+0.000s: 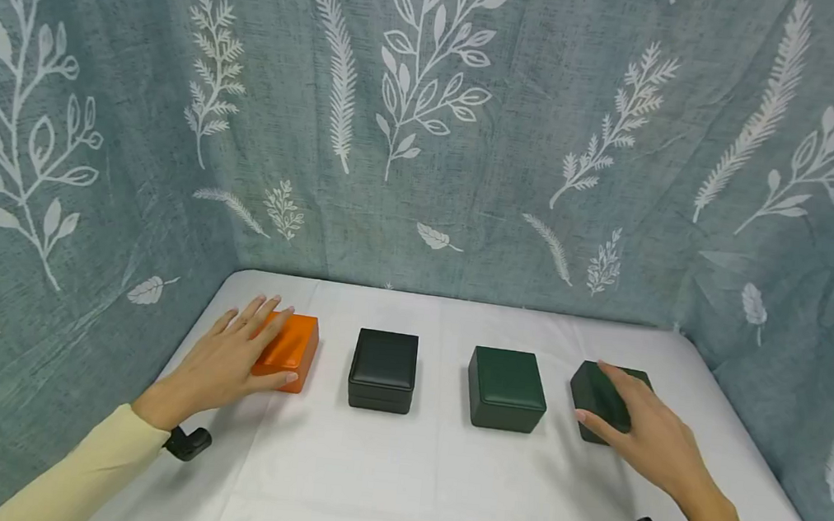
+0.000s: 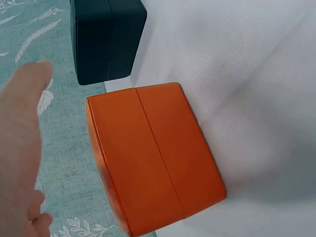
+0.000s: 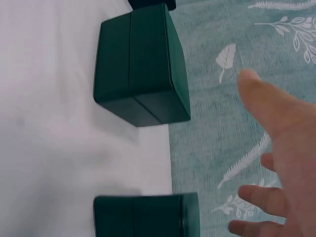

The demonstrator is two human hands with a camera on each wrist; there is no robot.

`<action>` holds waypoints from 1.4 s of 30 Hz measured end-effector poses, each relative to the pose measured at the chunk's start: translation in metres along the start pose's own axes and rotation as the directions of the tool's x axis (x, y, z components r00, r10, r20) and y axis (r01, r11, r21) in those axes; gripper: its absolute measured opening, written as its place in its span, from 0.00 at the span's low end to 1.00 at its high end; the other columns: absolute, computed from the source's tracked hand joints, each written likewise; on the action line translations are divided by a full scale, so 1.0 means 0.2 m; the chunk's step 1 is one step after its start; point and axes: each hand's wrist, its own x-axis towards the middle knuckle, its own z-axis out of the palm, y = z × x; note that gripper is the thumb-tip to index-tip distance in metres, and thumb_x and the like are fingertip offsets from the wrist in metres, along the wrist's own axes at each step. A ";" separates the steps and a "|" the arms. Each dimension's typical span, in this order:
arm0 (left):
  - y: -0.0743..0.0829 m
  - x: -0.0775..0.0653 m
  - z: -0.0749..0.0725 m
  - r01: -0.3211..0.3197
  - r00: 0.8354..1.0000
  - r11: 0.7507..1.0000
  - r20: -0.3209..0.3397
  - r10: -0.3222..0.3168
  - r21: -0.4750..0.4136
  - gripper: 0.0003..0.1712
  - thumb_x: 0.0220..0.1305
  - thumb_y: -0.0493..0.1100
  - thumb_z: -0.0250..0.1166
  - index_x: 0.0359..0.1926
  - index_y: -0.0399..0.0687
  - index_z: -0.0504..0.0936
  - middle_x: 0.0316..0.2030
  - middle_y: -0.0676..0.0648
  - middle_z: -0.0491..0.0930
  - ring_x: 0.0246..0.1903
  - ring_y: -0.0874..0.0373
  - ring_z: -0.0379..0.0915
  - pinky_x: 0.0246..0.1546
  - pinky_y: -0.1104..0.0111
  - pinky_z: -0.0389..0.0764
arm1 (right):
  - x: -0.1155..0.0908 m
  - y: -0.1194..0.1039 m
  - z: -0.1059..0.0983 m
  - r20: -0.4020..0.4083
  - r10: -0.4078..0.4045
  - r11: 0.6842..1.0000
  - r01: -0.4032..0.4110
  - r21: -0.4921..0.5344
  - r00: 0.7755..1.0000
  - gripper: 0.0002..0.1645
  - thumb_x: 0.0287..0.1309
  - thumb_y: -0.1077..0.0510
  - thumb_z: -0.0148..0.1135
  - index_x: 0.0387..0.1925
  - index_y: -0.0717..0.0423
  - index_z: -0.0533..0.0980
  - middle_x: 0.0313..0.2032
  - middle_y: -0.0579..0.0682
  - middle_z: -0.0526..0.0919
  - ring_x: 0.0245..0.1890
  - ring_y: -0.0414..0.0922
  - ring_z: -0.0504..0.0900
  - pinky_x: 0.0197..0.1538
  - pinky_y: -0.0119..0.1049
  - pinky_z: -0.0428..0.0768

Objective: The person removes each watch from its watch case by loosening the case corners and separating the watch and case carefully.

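Note:
On the left side of the white table, my left hand [image 1: 229,360] hovers over an orange box [image 1: 297,353] with fingers spread straight. In the left wrist view a gap shows between that thumb [image 2: 27,94] and the orange box [image 2: 153,158], whose lid seam is closed. My right hand [image 1: 650,438] reaches over a dark green box [image 1: 605,405] at the far right, partly hiding its top. Its fingers are extended and loosely bent, with nothing gripped; in the right wrist view they stay apart from that green box [image 3: 143,217].
Between the hands stand a black box [image 1: 382,371] and another dark green box [image 1: 507,388], both closed. All the boxes form a row across the white tablecloth [image 1: 338,477]. A blue-green curtain [image 1: 463,240] with white leaf prints hangs behind and beside the table.

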 end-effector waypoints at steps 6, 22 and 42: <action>0.00 0.01 -0.01 -0.017 0.996 0.999 -0.090 0.013 -0.048 0.43 0.70 0.63 0.65 0.69 0.33 0.73 0.69 0.31 0.69 0.71 0.34 0.61 0.65 0.40 0.67 | 0.01 -0.05 0.03 -0.127 -0.064 0.996 0.071 0.054 0.990 0.37 0.67 0.37 0.65 0.67 0.57 0.75 0.51 0.59 0.86 0.39 0.54 0.87 0.30 0.48 0.81; -0.09 -0.04 -0.02 0.113 0.980 0.960 -0.132 -0.151 -0.257 0.31 0.70 0.53 0.69 0.63 0.35 0.79 0.56 0.34 0.81 0.53 0.38 0.78 0.50 0.43 0.79 | 0.09 -0.22 0.17 -0.187 -0.125 0.981 0.149 0.124 0.974 0.23 0.66 0.43 0.70 0.56 0.51 0.83 0.36 0.41 0.88 0.26 0.33 0.78 0.26 0.33 0.73; -0.25 -0.10 0.01 0.179 0.968 0.896 -0.088 -0.233 -0.406 0.29 0.71 0.53 0.68 0.62 0.36 0.80 0.49 0.35 0.84 0.31 0.51 0.82 0.35 0.53 0.83 | 0.20 -0.48 0.25 -0.194 -0.235 0.920 0.282 0.272 0.953 0.21 0.69 0.45 0.67 0.56 0.51 0.83 0.36 0.40 0.87 0.22 0.32 0.78 0.26 0.32 0.75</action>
